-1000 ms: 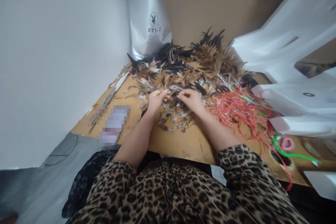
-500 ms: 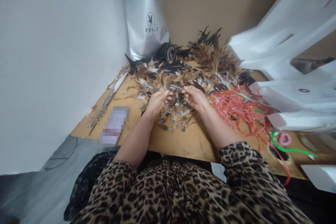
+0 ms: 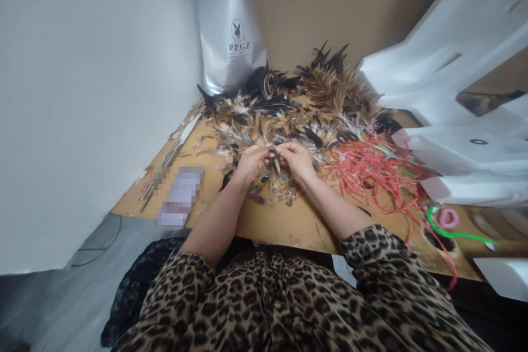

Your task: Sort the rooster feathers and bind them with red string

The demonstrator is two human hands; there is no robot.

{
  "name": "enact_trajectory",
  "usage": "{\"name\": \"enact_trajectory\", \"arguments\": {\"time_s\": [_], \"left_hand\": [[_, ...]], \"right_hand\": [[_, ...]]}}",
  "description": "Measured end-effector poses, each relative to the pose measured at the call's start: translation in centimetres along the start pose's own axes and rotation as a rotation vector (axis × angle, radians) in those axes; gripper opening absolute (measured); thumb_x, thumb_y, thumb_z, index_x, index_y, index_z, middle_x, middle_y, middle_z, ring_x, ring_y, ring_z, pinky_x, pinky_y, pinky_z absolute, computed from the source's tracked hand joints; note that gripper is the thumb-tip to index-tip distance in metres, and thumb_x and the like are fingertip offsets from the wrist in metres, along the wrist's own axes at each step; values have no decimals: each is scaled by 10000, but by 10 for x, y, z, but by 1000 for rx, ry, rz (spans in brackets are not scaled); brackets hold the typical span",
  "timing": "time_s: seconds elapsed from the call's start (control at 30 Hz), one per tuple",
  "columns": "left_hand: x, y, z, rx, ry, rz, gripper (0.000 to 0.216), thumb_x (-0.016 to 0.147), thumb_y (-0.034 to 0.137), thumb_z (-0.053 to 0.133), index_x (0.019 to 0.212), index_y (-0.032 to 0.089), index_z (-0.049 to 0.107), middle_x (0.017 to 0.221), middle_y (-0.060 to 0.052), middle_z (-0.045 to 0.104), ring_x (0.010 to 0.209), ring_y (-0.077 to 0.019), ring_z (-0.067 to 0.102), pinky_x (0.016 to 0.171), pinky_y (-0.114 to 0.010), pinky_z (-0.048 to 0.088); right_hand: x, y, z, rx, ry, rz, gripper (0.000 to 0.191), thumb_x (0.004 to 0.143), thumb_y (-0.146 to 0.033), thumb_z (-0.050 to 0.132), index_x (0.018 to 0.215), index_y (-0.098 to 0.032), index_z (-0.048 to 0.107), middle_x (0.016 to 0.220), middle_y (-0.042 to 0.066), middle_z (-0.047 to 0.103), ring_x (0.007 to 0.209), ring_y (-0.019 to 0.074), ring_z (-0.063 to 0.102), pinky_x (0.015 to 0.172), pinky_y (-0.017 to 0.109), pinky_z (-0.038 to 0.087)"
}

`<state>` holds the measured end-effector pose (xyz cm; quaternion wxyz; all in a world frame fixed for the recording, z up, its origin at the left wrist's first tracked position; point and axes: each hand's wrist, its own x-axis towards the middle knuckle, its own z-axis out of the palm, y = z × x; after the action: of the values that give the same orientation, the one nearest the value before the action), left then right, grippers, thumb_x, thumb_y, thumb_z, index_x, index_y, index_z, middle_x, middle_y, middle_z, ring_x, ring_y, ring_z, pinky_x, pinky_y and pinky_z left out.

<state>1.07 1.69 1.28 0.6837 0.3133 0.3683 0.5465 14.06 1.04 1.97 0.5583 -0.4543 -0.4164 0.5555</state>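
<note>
My left hand (image 3: 252, 161) and my right hand (image 3: 295, 159) meet over the near side of a loose feather pile (image 3: 235, 124). Thumbs and fingertips are pinched close together. Between them hangs a small feather (image 3: 276, 164), its tip pointing down toward me. My right hand grips it from the right; my left fingers pinch at the same spot, and the exact hold there is partly hidden. Brown, black and whitish feathers lie scattered beneath and beyond both hands.
Red ribbon strips (image 3: 371, 170) are tangled right of my hands. Behind stand a white printed bag (image 3: 231, 38) and a brown feather bundle (image 3: 340, 91). A phone (image 3: 181, 197) and thin rods (image 3: 165, 168) lie left. White foam pieces (image 3: 449, 148) crowd the right side.
My hands were apart over the pile, and the right one has moved left and slightly down. Now the fingertips meet, with a feather hanging between them.
</note>
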Motion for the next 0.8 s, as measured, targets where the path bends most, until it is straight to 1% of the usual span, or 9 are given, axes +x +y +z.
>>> {"name": "enact_trajectory", "arguments": {"time_s": [0.1,0.17,0.23,0.3,0.37,0.47,0.6,0.73,0.8], "left_hand": [[1,-1,0,4,10,14,158,646,202,720,725,96,634,669,-29,644,558,-55,565,455,-152,354],[1,-1,0,3,3,24,177,634,219,731,708,96,627,648,-23,633,547,-53,554,450,-151,350],[1,-2,-2,1,-8,35,194,618,231,743,692,98,622,612,-15,618,535,-52,545,455,-150,353],[0,-3,-2,14,-21,40,215,615,259,746,684,98,621,598,-17,614,532,-54,541,461,-153,358],[-1,-3,-1,39,-26,42,233,623,289,743,686,99,624,610,-23,616,539,-55,540,466,-155,362],[-3,-3,2,72,-30,50,241,627,302,741,679,101,621,617,-22,606,549,-58,543,472,-158,371],[-4,-5,5,96,10,85,213,630,264,733,632,106,591,605,-14,586,541,-55,533,475,-156,374],[-1,-9,4,154,43,111,170,634,244,708,634,119,592,598,5,568,510,-43,496,461,-160,356],[1,-12,2,179,39,133,174,636,256,700,627,123,589,594,9,567,493,-42,480,455,-166,347]], "right_hand": [[-1,1,-1,-164,3,-126,291,567,-417,739,644,-166,613,543,-34,558,484,65,435,463,200,351],[-2,-2,-1,-174,-42,-137,310,580,-442,730,641,-162,610,543,-34,543,482,61,418,453,197,328],[-3,-4,-1,-68,-111,-37,331,590,-456,728,645,-162,587,500,-55,480,433,45,354,410,188,265],[-4,-6,-1,87,-175,116,355,570,-443,751,646,-164,544,493,-75,428,398,27,297,380,179,201],[-4,-7,-1,196,-220,235,373,550,-413,774,668,-165,521,524,-80,424,393,15,282,368,168,176],[-4,-5,-1,258,-239,308,365,559,-382,780,704,-163,526,555,-79,433,398,7,276,358,155,168],[-6,-1,2,270,-196,299,358,551,-371,786,694,-156,538,568,-70,468,414,5,301,364,145,177],[-8,3,5,219,-119,212,362,536,-397,781,661,-167,530,576,-56,513,424,21,338,371,160,214],[-8,4,5,172,-95,156,353,552,-423,764,652,-174,533,537,-61,496,410,30,335,371,172,220]]}}
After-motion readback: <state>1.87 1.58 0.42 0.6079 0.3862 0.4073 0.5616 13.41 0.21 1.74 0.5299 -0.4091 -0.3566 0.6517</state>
